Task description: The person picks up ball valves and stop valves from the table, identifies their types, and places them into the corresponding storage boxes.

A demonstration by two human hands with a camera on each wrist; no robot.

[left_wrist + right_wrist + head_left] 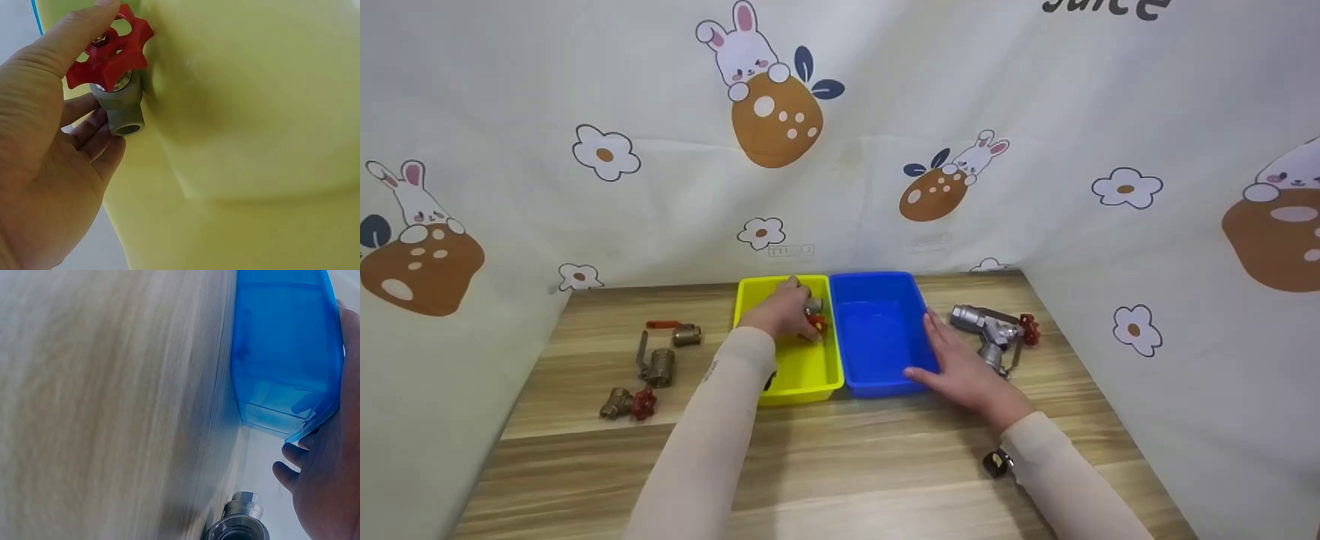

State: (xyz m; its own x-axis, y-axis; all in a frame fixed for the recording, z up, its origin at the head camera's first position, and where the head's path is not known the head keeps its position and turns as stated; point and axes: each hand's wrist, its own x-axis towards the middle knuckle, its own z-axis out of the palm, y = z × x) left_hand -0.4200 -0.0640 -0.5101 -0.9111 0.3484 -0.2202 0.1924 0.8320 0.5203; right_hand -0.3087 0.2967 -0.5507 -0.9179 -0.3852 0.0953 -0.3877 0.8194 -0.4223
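Note:
Inside the yellow bin (802, 375), my left hand (784, 309) holds a grey globe valve (122, 101) with a red handwheel (121, 59). The left wrist view shows the thumb on the wheel and the fingers behind the grey body, whose round pipe opening faces out. At the right-hand side of the blue bin (877, 337), my right hand (967, 371) rests on the rim with its fingers extended. Its thumb reaches over the bin's front right corner. Nothing lies in the blue bin.
Left of the bins lie a brass ball valve with a red lever (686, 334), another with a grey lever (661, 367), and a brass valve with a red handwheel (619, 403). Several silver metal valves (994, 330) lie right of the blue bin, partly behind my right hand.

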